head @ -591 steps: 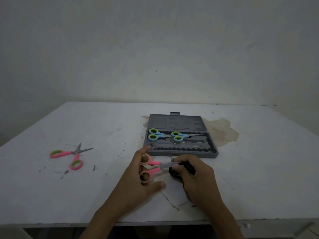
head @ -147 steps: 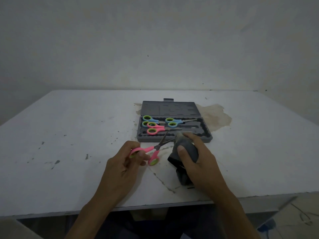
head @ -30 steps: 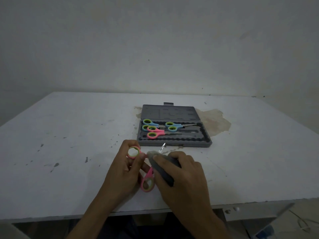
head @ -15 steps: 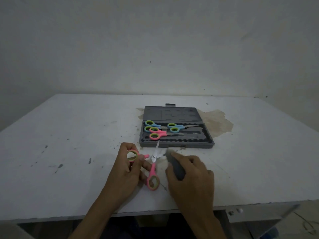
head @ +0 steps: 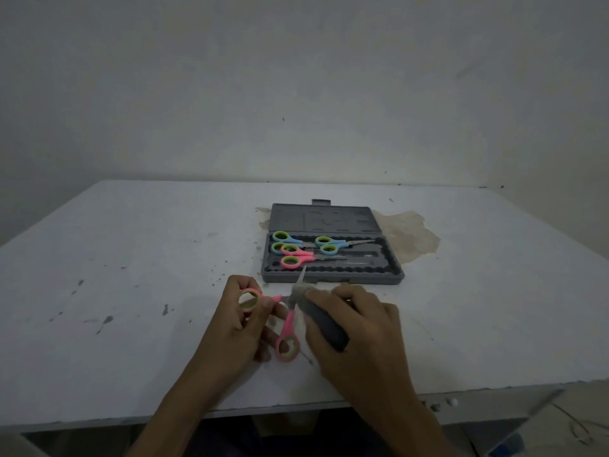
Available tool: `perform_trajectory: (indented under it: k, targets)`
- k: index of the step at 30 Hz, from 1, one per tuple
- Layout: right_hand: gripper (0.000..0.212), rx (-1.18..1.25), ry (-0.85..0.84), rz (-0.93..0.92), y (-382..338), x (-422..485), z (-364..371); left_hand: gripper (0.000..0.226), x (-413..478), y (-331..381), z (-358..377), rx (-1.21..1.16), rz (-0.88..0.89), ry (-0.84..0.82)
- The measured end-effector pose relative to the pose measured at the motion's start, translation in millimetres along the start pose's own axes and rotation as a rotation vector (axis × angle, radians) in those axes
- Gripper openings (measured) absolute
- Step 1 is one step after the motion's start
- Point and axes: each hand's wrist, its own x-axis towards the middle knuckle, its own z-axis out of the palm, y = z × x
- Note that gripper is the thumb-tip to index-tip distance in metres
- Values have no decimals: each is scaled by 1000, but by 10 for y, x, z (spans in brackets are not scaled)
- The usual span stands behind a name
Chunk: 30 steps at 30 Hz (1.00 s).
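Scissors (head: 287, 319) with pink handles are held spread open just in front of the grey case (head: 333, 279), low over the table (head: 131, 258). The left hand (head: 230, 328) pinches one ring. The right hand (head: 359, 338) grips a grey cloth (head: 321, 319) against one blade. Three more pairs (head: 304, 254) lie inside the case.

A grey box (head: 333, 279) lies on the white table (head: 131, 291), with a brown stain (head: 408, 239) at its 2 o'clock.
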Motion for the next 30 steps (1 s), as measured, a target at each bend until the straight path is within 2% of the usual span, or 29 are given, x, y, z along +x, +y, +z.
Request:
perform_trajectory:
  k: [3,6,9,12,14,18,24,26,30]
  targets:
    - [41,-39,-81,108,66,15,42,8,-8,12,-4,-17,-11,7]
    - [46,-17,9,223,202,48,0,9,2,8,-6,-31,-1,11]
    - [44,34,34,75,122,34,-67,10,6,4,-4,-31,27,23]
    - [41,25,-98,-101,-6,-9,-26,13,-3,11,-1,-10,35,22]
    - [39,-9,-153,-99,37,69,3,12,-9,17,5,-6,33,9]
    - [35,11,-103,3,187,253,-30,9,-2,-7,6,4,27,-16]
    - [33,10,-287,-275,67,239,-223,11,-11,-69,-23,91,72,-6]
    - [32,-14,-300,-253,107,327,-210,12,-21,-61,-9,136,97,-11]
    - [32,-80,-197,-78,260,547,-196,9,-23,-54,1,176,111,-20]
